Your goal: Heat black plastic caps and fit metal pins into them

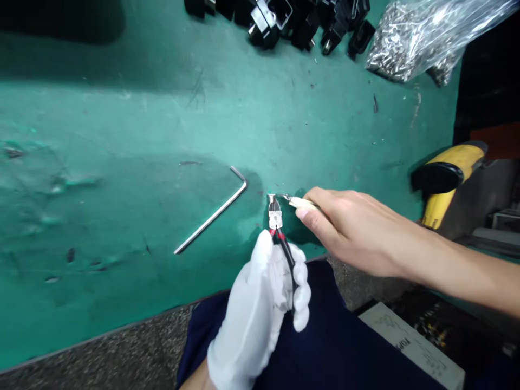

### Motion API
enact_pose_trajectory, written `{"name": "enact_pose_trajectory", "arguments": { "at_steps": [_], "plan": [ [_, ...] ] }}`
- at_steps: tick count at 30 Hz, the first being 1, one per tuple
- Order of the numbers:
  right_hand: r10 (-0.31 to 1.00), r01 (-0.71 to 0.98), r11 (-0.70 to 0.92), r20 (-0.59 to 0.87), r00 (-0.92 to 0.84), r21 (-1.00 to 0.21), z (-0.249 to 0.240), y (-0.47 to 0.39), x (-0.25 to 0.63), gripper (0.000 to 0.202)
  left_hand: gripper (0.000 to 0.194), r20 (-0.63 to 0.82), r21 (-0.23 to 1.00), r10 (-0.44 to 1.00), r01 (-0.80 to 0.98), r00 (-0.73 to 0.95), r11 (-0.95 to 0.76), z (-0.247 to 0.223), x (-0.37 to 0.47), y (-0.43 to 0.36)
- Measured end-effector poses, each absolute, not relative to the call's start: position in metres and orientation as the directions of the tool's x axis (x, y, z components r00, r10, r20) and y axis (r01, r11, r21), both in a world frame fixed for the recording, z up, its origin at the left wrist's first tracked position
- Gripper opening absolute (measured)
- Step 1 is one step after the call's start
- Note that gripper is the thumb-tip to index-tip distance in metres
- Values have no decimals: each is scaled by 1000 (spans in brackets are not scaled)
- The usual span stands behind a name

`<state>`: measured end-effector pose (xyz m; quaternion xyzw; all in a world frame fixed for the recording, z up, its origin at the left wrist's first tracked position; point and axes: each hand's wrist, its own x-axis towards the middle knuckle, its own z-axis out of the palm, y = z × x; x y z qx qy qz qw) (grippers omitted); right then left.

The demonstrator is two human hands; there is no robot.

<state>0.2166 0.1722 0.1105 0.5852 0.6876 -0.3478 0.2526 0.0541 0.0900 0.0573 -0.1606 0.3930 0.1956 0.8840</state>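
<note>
White-gloved, my left hand (254, 303) is wrapped round small pliers (275, 219) with red and black handles. The jaws point away from me and touch a small metal piece (271, 198). My right hand (345, 225) is bare and pinches a thin tool with a cream handle (301, 202). Its narrow metal tip reaches left to the small piece at the jaws. To the left of the pliers, an L-shaped hex key (211, 218) lies on the green table (122, 206).
Black parts with metal pins (284, 21) lie along the far edge. Clear bags of small metal pieces (400, 46) are at the far right. A yellow and black handheld device (455, 173) stands at the right, and a box (410, 344) sits below the table at lower right.
</note>
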Motion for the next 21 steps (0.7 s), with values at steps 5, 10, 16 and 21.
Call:
{"name": "enact_pose_trajectory", "arguments": {
  "at_steps": [5,10,16,21],
  "plan": [
    [734,965,258,-639,-231,-52,105,163,210,31,56,-716,-186,212,-475,665,860,62,44,94],
    [735,966,255,-643,-216,-32,104,161,206,32,58,-685,-227,200,-466,701,855,61,45,96],
    [566,981,14,-807,-167,-193,119,174,210,43,54,-743,-185,228,-520,629,834,60,53,90],
    [546,979,-28,-824,-152,-199,120,181,212,44,54,-733,-200,220,-513,643,834,61,53,90]
  ]
}}
